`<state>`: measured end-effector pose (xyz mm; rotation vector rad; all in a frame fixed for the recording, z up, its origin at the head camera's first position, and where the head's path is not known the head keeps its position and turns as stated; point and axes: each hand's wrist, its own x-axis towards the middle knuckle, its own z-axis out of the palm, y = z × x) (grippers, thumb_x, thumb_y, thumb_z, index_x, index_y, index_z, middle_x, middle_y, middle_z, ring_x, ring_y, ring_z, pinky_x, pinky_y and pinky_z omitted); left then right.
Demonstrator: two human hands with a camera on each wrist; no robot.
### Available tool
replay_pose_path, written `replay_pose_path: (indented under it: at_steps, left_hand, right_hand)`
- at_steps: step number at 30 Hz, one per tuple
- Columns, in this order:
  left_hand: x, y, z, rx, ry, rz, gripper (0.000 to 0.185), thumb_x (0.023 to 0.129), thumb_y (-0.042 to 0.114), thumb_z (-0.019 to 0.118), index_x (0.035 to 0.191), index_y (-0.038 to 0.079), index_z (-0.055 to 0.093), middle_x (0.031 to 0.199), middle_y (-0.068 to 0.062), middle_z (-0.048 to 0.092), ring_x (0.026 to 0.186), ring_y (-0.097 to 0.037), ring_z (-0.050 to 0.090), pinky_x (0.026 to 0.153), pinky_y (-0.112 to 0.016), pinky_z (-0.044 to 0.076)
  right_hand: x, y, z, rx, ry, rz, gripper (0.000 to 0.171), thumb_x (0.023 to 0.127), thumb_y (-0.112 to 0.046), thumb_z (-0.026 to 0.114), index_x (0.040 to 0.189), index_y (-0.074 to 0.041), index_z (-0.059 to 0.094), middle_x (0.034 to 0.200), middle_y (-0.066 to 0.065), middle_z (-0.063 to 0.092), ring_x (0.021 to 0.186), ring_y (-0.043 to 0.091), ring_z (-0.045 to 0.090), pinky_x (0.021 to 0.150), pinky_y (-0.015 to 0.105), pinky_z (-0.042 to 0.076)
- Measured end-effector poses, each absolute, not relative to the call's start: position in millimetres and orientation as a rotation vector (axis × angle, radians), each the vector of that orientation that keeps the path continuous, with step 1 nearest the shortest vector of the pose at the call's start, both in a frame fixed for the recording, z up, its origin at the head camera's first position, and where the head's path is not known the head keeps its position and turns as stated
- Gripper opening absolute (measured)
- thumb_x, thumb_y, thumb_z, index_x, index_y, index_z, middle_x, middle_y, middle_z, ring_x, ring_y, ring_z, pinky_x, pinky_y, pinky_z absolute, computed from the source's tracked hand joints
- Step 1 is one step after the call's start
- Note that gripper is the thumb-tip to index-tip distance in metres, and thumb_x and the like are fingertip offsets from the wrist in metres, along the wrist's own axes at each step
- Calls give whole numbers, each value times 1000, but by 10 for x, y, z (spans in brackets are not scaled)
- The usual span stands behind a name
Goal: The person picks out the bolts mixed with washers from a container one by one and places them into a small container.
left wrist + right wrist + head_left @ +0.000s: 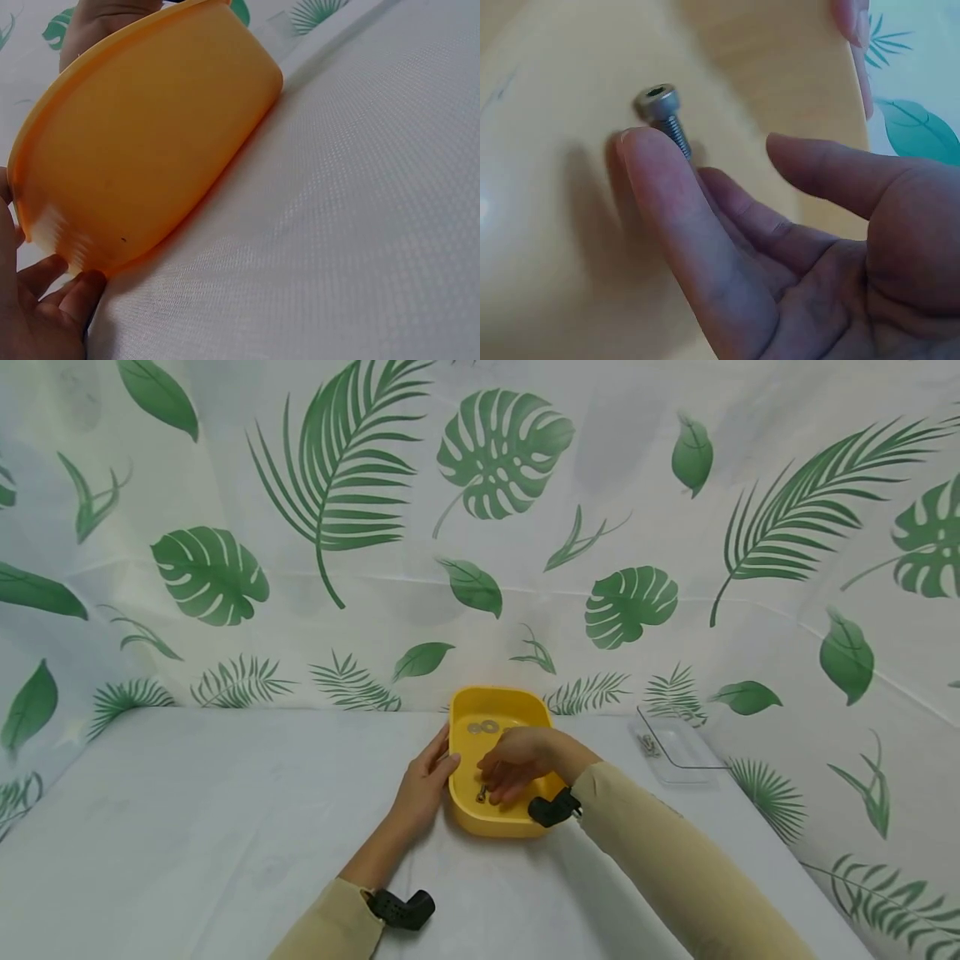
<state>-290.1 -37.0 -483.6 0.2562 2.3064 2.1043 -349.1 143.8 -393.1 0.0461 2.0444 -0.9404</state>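
Right hand reaching for a screw in the yellow tray; left hand steadying the tray.

Right hand [795, 255]: fingers spread and relaxed, index tip touching a screw [664, 112] on the tray floor, nothing gripped yet. Left hand [423, 781]: fingers straight, pressed flat on the wall of the tray [495, 822] at its 9 o'clock. Washers [483, 727] lie at the tray's 12 o'clock. Clear box [675, 747] sits on the desk [187, 827] at 3 o'clock, small parts inside. Judgement: pick-up barely begun; screw not lifted.
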Motion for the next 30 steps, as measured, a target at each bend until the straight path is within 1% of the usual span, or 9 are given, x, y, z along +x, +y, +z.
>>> replay_pose_path:
  at_steps: [2, 7, 9, 12, 14, 20, 24, 28, 30]
  left_hand:
    - [-2902, -373, -4837, 256, 2305, 2103, 59, 106, 29, 50, 161, 26, 29, 162, -11, 40, 150, -29, 39, 123, -49, 33]
    - [-2897, -379, -4836, 287, 2298, 2109, 58, 106, 28, 50, 161, 25, 30, 161, -13, 42, 149, -29, 41, 124, -49, 32]
    - [-2898, -383, -4835, 308, 2303, 2113, 58, 106, 28, 50, 161, 25, 30, 160, -14, 43, 149, -30, 41, 124, -50, 32]
    - [-2906, -390, -4837, 329, 2313, 2114, 57, 106, 28, 49, 161, 25, 30, 159, -14, 44, 148, -31, 42, 123, -50, 33]
    - [-2914, -397, -4838, 332, 2313, 2116, 57, 106, 28, 49, 160, 25, 31, 159, -14, 44, 148, -30, 43, 123, -50, 34]
    - [-2927, -414, -4859, 297, 2321, 2097, 58, 106, 30, 50, 160, 25, 31, 159, -13, 44, 147, -30, 43, 123, -51, 34]
    - [-2913, -414, -4862, 285, 2320, 2086, 59, 106, 31, 50, 161, 25, 30, 160, -12, 43, 148, -30, 42, 122, -50, 35]
    - [-2906, -401, -4840, 287, 2311, 2089, 59, 106, 31, 50, 161, 25, 30, 160, -12, 43, 148, -28, 42, 122, -49, 36]
    - [-2907, -394, -4832, 289, 2314, 2086, 59, 106, 31, 50, 161, 25, 30, 160, -11, 43, 148, -28, 42, 122, -49, 36]
  right_hand:
    - [-3504, 1416, -3957, 37, 2013, -987, 31, 103, -24, 57, 114, 1, 71, 93, 12, 75, 77, 19, 76, 69, 26, 63]
    - [-3530, 1335, -4018, -13, 1933, -1116, 35, 105, -20, 52, 127, 4, 64, 110, 16, 74, 88, 22, 75, 81, 32, 64]
    - [-3543, 1301, -4035, -22, 1913, -1155, 35, 105, -18, 51, 128, 5, 63, 114, 17, 73, 89, 22, 74, 84, 32, 64]
    - [-3567, 1266, -4050, -8, 1906, -1209, 33, 105, -16, 51, 126, 6, 63, 112, 17, 74, 89, 21, 74, 86, 33, 63]
    - [-3587, 1255, -4060, 3, 1910, -1248, 32, 105, -15, 51, 124, 6, 65, 108, 15, 75, 88, 21, 74, 86, 34, 63]
    - [-3626, 1244, -4115, -17, 1920, -1362, 33, 105, -13, 51, 129, 7, 63, 101, 10, 74, 88, 19, 72, 87, 33, 63]
    - [-3649, 1232, -4162, 11, 1952, -1441, 33, 103, -11, 55, 131, 6, 62, 105, 12, 72, 89, 19, 72, 86, 33, 63]
    - [-3681, 1220, -4193, 26, 2024, -1495, 31, 101, -8, 59, 128, 6, 65, 114, 15, 71, 90, 18, 73, 89, 33, 62]
    - [-3699, 1217, -4207, 25, 2044, -1516, 30, 101, -7, 59, 127, 7, 66, 115, 15, 72, 90, 17, 72, 90, 33, 62]
